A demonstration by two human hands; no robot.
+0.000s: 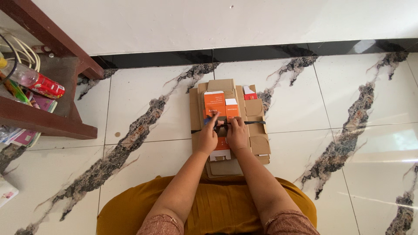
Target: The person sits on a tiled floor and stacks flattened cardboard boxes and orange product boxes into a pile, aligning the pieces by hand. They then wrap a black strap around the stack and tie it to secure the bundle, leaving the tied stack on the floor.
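Brown flattened cardboard is lying in a stack on the white marbled floor, close to the black strip along the foot of the wall. On top of the stack orange and white flattened cartons are lying, with a small red one peeking out at the stack's far right corner. A thin black cord is running across the middle of the stack from its left edge to its right edge.

Both hands are resting on the centre of the stack, side by side and nearly touching. The left hand is pinching the cord, with its fingers closed together on it. The right hand is also closed on the cord, fingertips pressing down beside those of the left. Both forearms are reaching forward from a lap covered in mustard-yellow cloth, whose front edge is meeting the near edge of the stack.

At the left edge of the view a dark wooden shelf is standing on the floor, well apart from the stack. A plastic bottle with a red label is lying tilted on it, with pale cables above and colourful packets just beside the bottle.
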